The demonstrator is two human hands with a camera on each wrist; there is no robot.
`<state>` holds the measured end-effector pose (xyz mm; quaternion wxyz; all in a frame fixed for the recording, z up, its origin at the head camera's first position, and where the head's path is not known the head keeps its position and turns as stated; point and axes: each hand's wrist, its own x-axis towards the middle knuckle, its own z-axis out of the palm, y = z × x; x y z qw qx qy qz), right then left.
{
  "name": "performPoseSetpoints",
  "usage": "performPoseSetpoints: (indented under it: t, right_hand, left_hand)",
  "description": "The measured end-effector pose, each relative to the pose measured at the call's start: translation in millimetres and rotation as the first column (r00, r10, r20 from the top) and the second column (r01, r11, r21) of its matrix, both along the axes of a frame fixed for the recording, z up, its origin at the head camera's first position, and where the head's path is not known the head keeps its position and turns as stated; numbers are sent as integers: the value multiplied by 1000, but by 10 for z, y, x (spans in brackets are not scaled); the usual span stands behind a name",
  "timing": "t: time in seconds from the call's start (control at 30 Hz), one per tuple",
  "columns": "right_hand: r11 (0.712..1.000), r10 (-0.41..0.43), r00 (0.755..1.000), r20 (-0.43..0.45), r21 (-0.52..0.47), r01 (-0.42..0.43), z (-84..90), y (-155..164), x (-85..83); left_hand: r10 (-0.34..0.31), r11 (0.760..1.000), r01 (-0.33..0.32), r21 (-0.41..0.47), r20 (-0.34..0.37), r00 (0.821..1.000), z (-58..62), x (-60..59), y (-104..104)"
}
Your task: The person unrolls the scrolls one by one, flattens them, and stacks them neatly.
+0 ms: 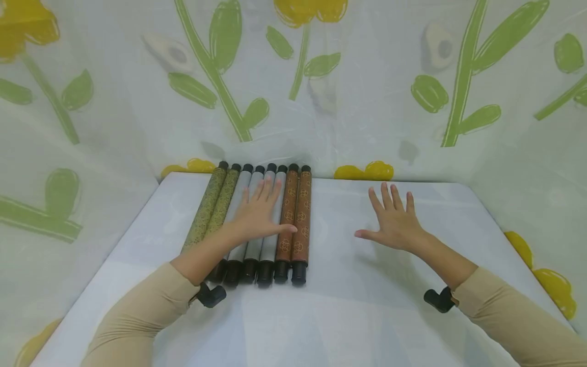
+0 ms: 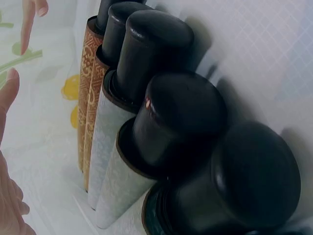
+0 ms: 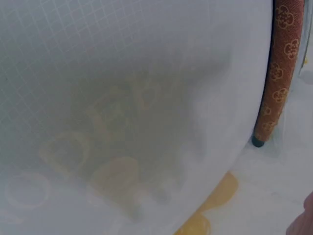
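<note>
A row of rolled scrolls with black end knobs lies side by side on the white table. Two green patterned scrolls point(image 1: 205, 209) are at the left, several grey scrolls point(image 1: 269, 250) in the middle, two brown flowered scrolls point(image 1: 302, 204) at the right. Above the grey ones hovers my left hand point(image 1: 257, 216), fingers spread and holding nothing; its thumb overlaps the brown scrolls in the head view. My right hand point(image 1: 396, 224) is held over the table to the right of the row, fingers spread, nothing in it. The left wrist view shows the black knobs point(image 2: 183, 117) up close.
The white table point(image 1: 357, 316) has rounded corners and stands against hanging cloth point(image 1: 367, 102) printed with green stems and yellow flowers. In the right wrist view, my hand's shadow falls across faint lettering point(image 3: 117, 117) on the tabletop.
</note>
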<state>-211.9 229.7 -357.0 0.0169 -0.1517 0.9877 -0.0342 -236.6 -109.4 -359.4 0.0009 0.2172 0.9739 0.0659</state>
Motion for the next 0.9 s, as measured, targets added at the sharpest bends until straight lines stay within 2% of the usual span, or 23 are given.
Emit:
performPoseSetpoints:
  t: [0.27,0.5,0.9]
  right_hand:
    - [1000,1,1000,-4,-18,-1,-3,-81,-28]
    - [999,8,1000,-25,-54,-10,0,-184,-54]
    - [996,35,998,-54,-85,-39,18,-364,-149]
  left_hand:
    - [-14,999,14,41,0,1000,-12,0,51]
    - [20,998,-20,61,9,1000,13,35,106]
    - [39,981,-43,189,26,999,-118,-15,219]
